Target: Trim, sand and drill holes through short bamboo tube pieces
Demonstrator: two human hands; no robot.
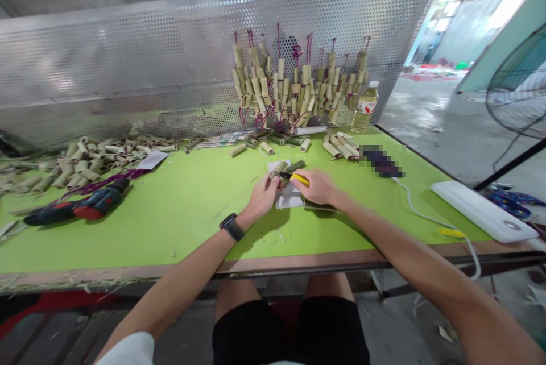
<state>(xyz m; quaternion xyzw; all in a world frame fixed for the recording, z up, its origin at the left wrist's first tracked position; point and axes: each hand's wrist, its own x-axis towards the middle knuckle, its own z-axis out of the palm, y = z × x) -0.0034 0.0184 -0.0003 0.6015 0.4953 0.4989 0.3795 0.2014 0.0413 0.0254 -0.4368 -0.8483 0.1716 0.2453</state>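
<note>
My left hand (265, 193), with a dark watch on its wrist, is closed around a short bamboo piece (279, 168). In my right hand (319, 187) is a yellow-and-black utility knife (300, 179), its dark front end at the bamboo beside my left fingertips. The blade itself is too small to make out. White paper (290, 196) lies under both hands on the green tabletop (205, 206). Another bamboo piece (319, 206) rests partly hidden beneath my right hand.
Bamboo tubes (81, 160) and a power drill (87, 206) lie at left. Strung bamboo pieces (294, 89) hang on the perforated metal panel (179, 58) near an oil bottle (365, 108). At right are a pixelated dark object (381, 161), a cable, a white power strip (482, 210) and a fan (522, 83).
</note>
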